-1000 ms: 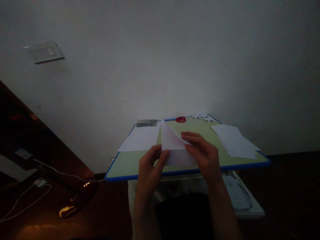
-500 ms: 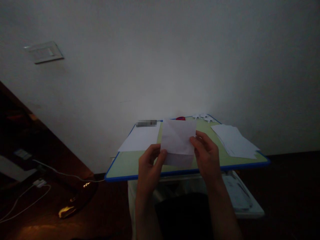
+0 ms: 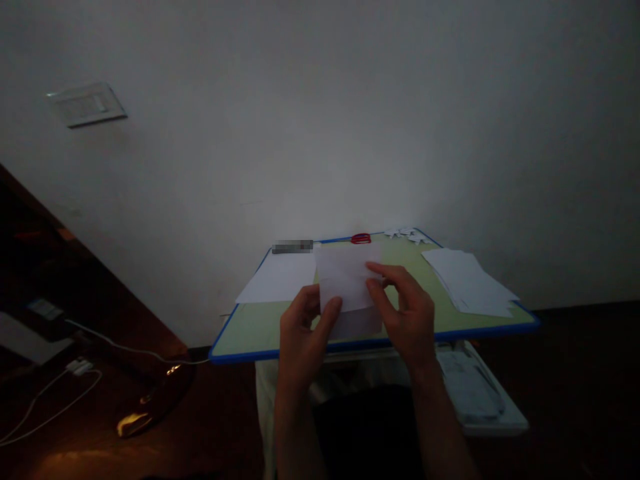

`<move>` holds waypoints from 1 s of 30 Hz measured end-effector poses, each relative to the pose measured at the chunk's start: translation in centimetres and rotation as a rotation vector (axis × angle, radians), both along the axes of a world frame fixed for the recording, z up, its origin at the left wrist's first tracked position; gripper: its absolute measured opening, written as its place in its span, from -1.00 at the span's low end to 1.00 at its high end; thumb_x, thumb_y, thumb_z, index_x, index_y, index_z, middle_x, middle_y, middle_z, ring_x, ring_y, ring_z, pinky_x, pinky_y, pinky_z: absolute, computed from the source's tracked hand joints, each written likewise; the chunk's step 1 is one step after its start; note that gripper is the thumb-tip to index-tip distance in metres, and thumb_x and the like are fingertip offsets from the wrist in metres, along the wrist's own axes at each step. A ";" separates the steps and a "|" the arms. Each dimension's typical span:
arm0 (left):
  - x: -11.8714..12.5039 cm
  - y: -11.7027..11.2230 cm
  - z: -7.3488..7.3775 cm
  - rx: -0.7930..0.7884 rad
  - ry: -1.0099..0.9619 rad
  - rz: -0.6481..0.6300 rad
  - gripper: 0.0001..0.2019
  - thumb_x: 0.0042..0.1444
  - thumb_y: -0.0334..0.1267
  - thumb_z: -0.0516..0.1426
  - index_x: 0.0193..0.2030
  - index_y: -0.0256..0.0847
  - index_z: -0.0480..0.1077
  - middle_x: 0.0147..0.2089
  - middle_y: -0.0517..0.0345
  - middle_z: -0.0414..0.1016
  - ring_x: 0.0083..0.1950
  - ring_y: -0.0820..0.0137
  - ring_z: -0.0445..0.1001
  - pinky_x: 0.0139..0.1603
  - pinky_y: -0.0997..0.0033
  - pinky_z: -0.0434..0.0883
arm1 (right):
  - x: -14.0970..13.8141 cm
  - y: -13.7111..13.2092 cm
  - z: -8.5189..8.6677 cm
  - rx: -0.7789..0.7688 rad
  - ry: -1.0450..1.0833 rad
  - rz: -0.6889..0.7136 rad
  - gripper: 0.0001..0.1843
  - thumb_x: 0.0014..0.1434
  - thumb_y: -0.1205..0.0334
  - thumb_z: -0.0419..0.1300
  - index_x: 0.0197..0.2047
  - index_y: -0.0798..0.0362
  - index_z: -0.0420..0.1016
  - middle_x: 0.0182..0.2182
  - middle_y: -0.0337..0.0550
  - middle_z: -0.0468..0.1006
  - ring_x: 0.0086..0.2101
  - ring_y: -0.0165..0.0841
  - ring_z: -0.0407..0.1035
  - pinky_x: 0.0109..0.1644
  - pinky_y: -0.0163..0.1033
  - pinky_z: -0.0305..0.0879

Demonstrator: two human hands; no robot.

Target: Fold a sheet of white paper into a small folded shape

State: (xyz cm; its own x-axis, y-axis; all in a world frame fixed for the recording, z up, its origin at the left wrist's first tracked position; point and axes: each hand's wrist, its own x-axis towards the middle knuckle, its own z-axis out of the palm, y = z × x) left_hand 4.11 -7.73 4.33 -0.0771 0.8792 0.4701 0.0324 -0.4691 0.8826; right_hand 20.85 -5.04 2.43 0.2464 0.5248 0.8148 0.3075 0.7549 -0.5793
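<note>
A folded sheet of white paper point(image 3: 347, 283) is held up above the near part of the table, its lower strip showing as a second layer. My left hand point(image 3: 305, 327) pinches its left edge, thumb in front and fingers behind. At the right edge, my right hand point(image 3: 407, 310) grips the paper between thumb and fingers, the index finger lying across its front. The fingers behind the sheet are partly hidden.
The green table point(image 3: 270, 327) has a blue rim. On it lie a large white sheet point(image 3: 280, 277), a stack of paper point(image 3: 467, 280), red-handled scissors point(image 3: 361, 238) and several small white paper pieces point(image 3: 407, 233). A white tray point(image 3: 475, 393) sits lower right.
The paper has shifted slightly left and down, uncovering more of the red handles. My right hand has slid inward, its index finger now farther over the paper; my left thumb reaches further in.
</note>
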 end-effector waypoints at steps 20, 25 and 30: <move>0.9 -0.4 0.0 -0.080 -0.090 0.101 -0.59 0.19 -0.07 0.39 -0.03 -0.12 0.29 -0.31 0.18 0.69 -0.39 0.32 0.67 -0.42 0.46 0.58 | -1.5 -1.3 0.3 0.006 0.037 0.027 -0.86 0.34 0.34 0.37 -0.07 -0.08 0.66 -0.24 -0.26 0.72 -0.28 -0.36 0.56 -0.15 -0.21 0.48; 1.0 -0.4 0.0 -0.081 -0.082 0.096 -0.59 0.20 -0.07 0.38 -0.02 -0.11 0.28 -0.30 0.16 0.70 -0.31 0.25 0.72 -0.39 0.44 0.58 | -1.8 -1.5 0.4 -0.053 0.048 0.062 -0.59 0.32 0.30 0.36 0.20 -0.09 0.50 -0.23 -0.22 0.64 -0.28 -0.31 0.49 -0.14 -0.14 0.49; 1.1 -0.4 0.1 -0.065 -0.090 0.074 -0.60 0.20 -0.08 0.37 -0.04 -0.11 0.26 -0.29 0.14 0.71 -0.34 0.28 0.71 -0.35 0.44 0.58 | -1.9 -1.9 0.9 -0.018 -0.151 0.109 -0.87 0.35 0.34 0.30 -0.08 -0.04 0.64 -0.21 -0.14 0.60 -0.19 -0.27 0.48 -0.12 -0.14 0.47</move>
